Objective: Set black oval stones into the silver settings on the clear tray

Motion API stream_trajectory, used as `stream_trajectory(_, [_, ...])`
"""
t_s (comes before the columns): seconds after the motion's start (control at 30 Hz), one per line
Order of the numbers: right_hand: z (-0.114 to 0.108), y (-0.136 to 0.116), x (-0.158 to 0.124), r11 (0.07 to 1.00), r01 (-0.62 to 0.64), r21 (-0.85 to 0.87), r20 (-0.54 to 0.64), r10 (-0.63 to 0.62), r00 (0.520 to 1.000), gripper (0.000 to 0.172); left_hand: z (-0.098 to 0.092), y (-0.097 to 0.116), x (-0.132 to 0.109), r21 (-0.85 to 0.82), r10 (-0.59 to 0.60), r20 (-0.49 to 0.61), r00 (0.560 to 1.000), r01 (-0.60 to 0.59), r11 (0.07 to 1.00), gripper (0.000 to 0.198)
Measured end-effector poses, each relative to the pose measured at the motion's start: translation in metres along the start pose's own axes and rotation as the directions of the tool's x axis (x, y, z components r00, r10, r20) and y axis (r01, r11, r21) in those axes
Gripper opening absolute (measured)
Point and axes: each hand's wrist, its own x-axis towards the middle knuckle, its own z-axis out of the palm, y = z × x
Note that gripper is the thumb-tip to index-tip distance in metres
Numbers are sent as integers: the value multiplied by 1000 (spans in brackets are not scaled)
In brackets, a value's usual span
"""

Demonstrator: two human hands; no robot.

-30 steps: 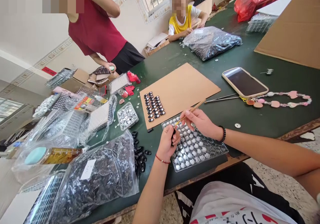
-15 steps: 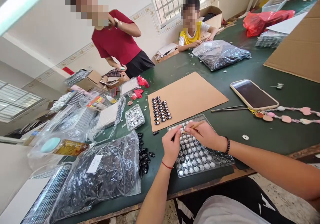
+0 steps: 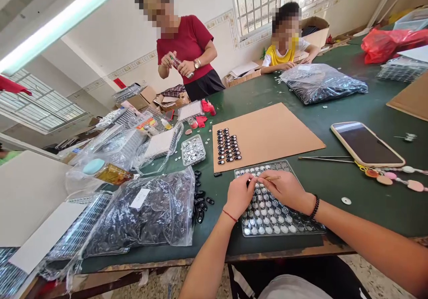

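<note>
Over the clear plastic tray (image 3: 284, 234) of round white pieces, my two hands meet at the fingertips. My left hand (image 3: 239, 195) is closed in a pinch on what looks like a small black piece, mostly hidden by the fingers. A thin wooden stick (image 3: 274, 178) is held in my right hand (image 3: 288, 191), its tip at the left fingers. Beyond the tray lies a brown cardboard sheet (image 3: 277, 134), with rows of black pieces with white inserts (image 3: 229, 147) at its left end. Loose black pieces (image 3: 199, 204) are heaped left of my left hand.
A large bag of black pieces (image 3: 133, 223) lies at left, behind it a box of small shiny discs (image 3: 194, 151). Tweezers (image 3: 324, 159) and a phone (image 3: 366, 143) are at right. Across the table are a standing person (image 3: 187, 45) and a seated person (image 3: 284, 58).
My view has turned left, so things sit further right. My hands keep their pinch over the tray. The standing person's raised hand has come down, and both their hands now hold a small bottle.
</note>
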Motion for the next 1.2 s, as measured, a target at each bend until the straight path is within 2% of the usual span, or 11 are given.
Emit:
stream_trajectory(0.17, [2, 4, -1, 1000, -30, 4, -25, 30, 999, 24, 2, -2, 0, -66, -19, -43, 999, 16, 998, 29])
stream_trajectory(0.27, [-1, 4, -1, 998, -62, 19, -63, 63, 996, 25, 3, -4, 2, -204, -52, -69, 996, 37, 978, 29])
stream_trajectory(0.37, [-5, 5, 1, 995, -102, 19, -72, 103, 992, 29, 2, -12, 8, -412, -153, -67, 986, 113, 904, 30])
stream_trajectory(0.5, [-10, 10, 3, 969, -234, 79, -114, 242, 964, 32, -2, -20, 13, -647, -319, -45, 947, 216, 732, 31])
stream_trajectory(0.57, [-11, 12, 4, 925, -312, 215, -115, 341, 933, 32, -4, -18, 12, -714, -305, 51, 951, 248, 654, 33])
stream_trajectory(0.67, [-12, 12, 4, 831, -369, 416, -74, 435, 897, 31, -2, -9, 8, -738, -196, 151, 969, 242, 629, 36])
stream_trajectory(0.9, [-8, 4, 7, 730, -376, 571, 14, 450, 893, 30, 6, 5, 6, -705, -221, 106, 969, 230, 671, 32])
stream_trajectory(1.0, [-13, 8, 12, 615, -350, 707, 3, 492, 871, 32, 0, 1, 5, -630, -227, 65, 972, 217, 746, 29])
stream_trajectory(1.1, [-22, 14, 17, 480, -290, 828, -61, 592, 804, 34, -24, -22, 15, -523, -263, -64, 963, 192, 831, 29])
stream_trajectory(1.13, [-25, 16, 17, 452, -268, 851, -79, 615, 785, 33, -36, -34, 22, -494, -309, -152, 939, 199, 847, 31])
stream_trajectory(1.2, [-30, 18, 17, 429, -242, 870, -93, 626, 774, 31, -61, -60, 37, -433, -422, -352, 836, 254, 865, 36])
